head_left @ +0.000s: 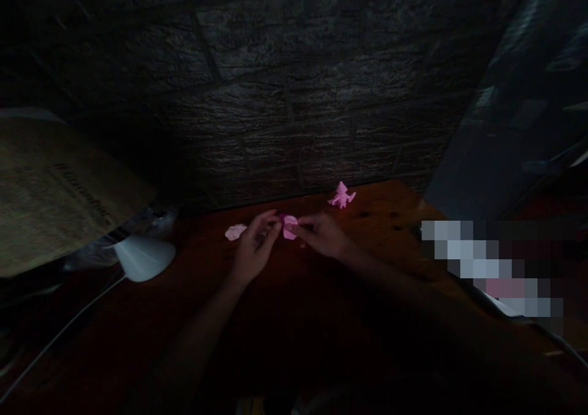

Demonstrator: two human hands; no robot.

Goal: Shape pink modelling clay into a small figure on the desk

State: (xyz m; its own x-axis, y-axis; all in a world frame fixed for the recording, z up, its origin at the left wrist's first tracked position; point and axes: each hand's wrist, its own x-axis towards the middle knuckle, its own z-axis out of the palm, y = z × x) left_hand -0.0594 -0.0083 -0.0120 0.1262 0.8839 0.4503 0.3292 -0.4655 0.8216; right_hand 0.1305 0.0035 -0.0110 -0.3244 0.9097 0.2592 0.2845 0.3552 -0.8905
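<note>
Between my two hands is a flat, rounded piece of pink modelling clay (290,228), by its look, with a darker magenta part at its left edge. My left hand (255,246) pinches that darker edge between thumb and fingertips. From the other side, my right hand (324,236) grips the pink piece, its thumb lying over the front. A paler pink, crumpled lump (235,232) lies on the table just left of my left hand. Beyond my right hand stands a small pink figure (341,195) with a pointed top and arms stuck out sideways.
The wooden table (381,209) meets a dark brick-patterned wall (294,108). At left are a white lamp head (143,258) with a cable and a brown paper bag (59,188). A grey panel (487,139) rises at right, above a pixelated, blurred-out object (487,268).
</note>
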